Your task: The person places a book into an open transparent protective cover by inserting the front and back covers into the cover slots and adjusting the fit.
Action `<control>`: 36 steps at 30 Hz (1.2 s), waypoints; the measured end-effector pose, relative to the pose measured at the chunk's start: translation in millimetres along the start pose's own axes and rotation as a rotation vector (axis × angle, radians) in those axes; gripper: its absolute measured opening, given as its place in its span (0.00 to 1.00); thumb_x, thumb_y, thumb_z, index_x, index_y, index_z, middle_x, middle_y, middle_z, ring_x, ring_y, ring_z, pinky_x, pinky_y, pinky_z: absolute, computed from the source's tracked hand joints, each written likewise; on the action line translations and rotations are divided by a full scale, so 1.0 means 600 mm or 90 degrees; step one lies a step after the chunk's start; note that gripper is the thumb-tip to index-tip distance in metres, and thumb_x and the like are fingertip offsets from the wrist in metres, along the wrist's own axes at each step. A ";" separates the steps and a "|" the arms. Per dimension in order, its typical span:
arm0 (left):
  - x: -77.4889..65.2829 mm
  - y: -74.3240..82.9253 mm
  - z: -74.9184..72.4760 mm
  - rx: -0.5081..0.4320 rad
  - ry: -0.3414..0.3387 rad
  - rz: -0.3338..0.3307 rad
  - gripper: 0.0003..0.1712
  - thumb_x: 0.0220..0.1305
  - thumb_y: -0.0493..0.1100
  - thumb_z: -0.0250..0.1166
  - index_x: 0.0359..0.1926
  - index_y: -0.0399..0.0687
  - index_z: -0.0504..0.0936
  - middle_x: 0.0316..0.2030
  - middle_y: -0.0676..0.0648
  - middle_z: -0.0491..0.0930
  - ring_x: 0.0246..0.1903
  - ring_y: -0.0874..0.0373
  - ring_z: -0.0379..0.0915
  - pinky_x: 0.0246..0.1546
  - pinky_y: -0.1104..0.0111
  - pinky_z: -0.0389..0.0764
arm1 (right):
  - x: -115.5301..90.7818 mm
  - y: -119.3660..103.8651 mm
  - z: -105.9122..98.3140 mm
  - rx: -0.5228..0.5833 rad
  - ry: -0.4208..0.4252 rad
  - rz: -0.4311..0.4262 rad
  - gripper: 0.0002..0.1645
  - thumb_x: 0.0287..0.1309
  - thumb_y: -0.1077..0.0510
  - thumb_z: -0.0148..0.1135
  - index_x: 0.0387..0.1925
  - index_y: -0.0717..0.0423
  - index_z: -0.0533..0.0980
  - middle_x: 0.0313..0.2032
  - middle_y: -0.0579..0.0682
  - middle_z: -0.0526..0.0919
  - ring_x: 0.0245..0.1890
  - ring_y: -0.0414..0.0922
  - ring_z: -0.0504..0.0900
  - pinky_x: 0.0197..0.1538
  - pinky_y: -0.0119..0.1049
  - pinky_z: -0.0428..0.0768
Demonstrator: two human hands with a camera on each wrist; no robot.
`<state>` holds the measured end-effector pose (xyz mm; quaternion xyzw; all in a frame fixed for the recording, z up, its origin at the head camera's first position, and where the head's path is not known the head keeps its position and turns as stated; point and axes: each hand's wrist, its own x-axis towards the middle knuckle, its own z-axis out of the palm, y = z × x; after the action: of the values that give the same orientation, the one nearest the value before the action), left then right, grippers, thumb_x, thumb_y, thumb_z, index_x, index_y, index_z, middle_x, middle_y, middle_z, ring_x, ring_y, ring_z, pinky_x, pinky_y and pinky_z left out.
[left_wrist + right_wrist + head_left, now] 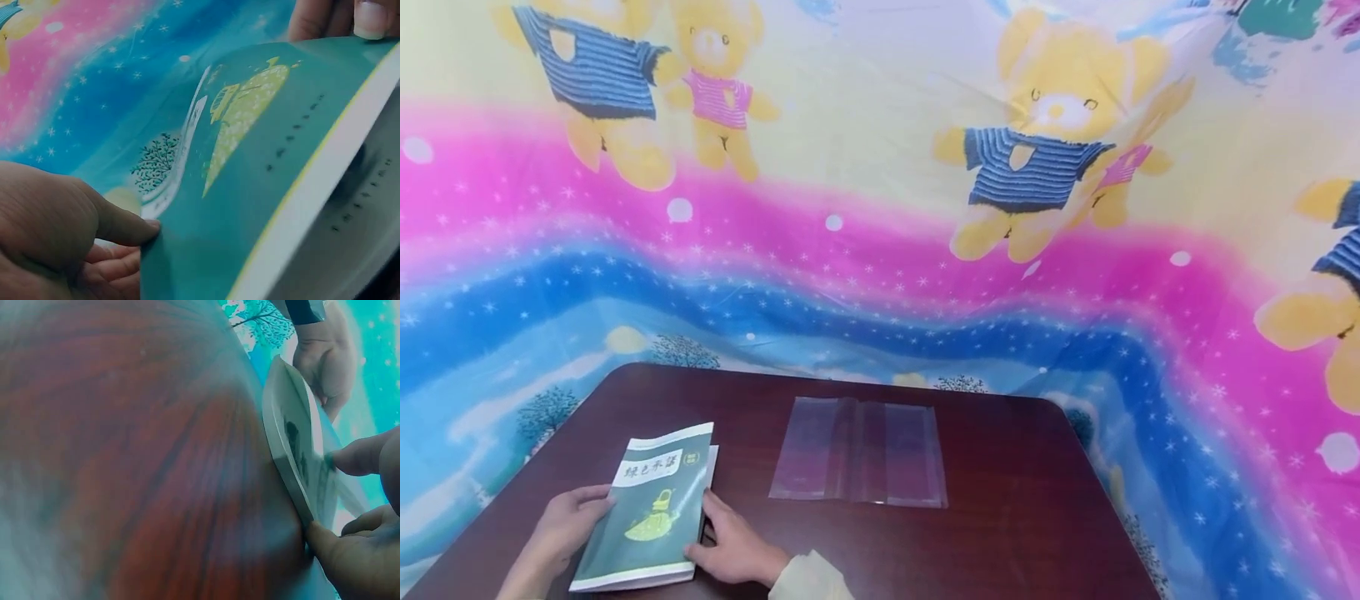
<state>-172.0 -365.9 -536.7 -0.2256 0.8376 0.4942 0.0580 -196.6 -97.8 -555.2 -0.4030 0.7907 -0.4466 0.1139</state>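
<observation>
A green paperback book [658, 492] with a white title band and a yellow-green picture is held tilted above the near left of the table. My left hand [567, 523] grips its left edge, thumb against the cover, as the left wrist view also shows. At the opposite edge, my right hand [736, 542] pinches the book between thumb and fingers. The front cover lifts slightly from the pages, and a printed page [292, 431] shows in the right wrist view. To the right, apart from both hands, a clear plastic book cover [859, 454] lies spread flat.
The dark reddish-brown table [1015, 500] has rounded far corners. Behind it and along its sides hangs a cloth backdrop [865, 275] printed with bears, snowflakes and trees.
</observation>
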 end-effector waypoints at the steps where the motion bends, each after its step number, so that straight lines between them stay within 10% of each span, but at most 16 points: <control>1: 0.001 0.002 0.002 0.000 0.013 -0.002 0.32 0.71 0.40 0.57 0.63 0.12 0.63 0.50 0.20 0.77 0.41 0.42 0.81 0.38 0.53 0.83 | 0.000 0.002 -0.002 0.023 0.001 -0.001 0.45 0.65 0.60 0.62 0.79 0.59 0.54 0.78 0.57 0.57 0.75 0.44 0.59 0.65 0.26 0.72; 10: -0.032 0.049 -0.008 0.010 0.030 0.074 0.33 0.75 0.43 0.55 0.65 0.15 0.64 0.51 0.23 0.81 0.38 0.52 0.84 0.36 0.63 0.83 | 0.004 0.006 -0.017 0.138 -0.008 0.054 0.43 0.68 0.60 0.61 0.78 0.60 0.54 0.72 0.55 0.64 0.65 0.33 0.69 0.53 0.20 0.79; 17: -0.065 0.093 -0.004 0.031 0.067 0.114 0.31 0.79 0.45 0.52 0.67 0.19 0.65 0.57 0.21 0.76 0.45 0.40 0.84 0.40 0.57 0.84 | 0.007 0.004 -0.024 0.146 0.001 0.081 0.38 0.69 0.57 0.61 0.76 0.55 0.59 0.62 0.47 0.75 0.57 0.31 0.76 0.56 0.25 0.78; 26: -0.095 0.144 0.015 0.014 0.090 0.142 0.30 0.80 0.45 0.51 0.69 0.23 0.65 0.59 0.23 0.75 0.35 0.62 0.83 0.34 0.70 0.79 | 0.008 0.007 -0.037 0.237 -0.002 0.092 0.26 0.75 0.54 0.54 0.71 0.46 0.66 0.56 0.39 0.81 0.52 0.29 0.79 0.53 0.25 0.77; 32: -0.095 0.152 0.036 -0.009 0.097 0.143 0.30 0.80 0.44 0.52 0.70 0.23 0.65 0.63 0.22 0.70 0.51 0.36 0.81 0.45 0.53 0.84 | 0.002 0.014 -0.047 0.355 -0.009 0.119 0.24 0.77 0.56 0.51 0.70 0.45 0.66 0.54 0.43 0.82 0.50 0.34 0.83 0.49 0.31 0.84; 36: -0.094 0.154 0.050 -0.018 0.100 0.153 0.29 0.79 0.43 0.52 0.69 0.24 0.66 0.62 0.22 0.71 0.54 0.35 0.80 0.43 0.60 0.84 | -0.004 0.020 -0.055 0.384 0.016 0.127 0.23 0.75 0.58 0.53 0.68 0.49 0.68 0.50 0.45 0.83 0.47 0.38 0.85 0.45 0.34 0.87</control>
<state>-165.6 -284.5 -459.6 -0.1623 0.8535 0.4902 -0.0702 -219.3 -72.8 -546.4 -0.2659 0.6594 -0.6525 0.2621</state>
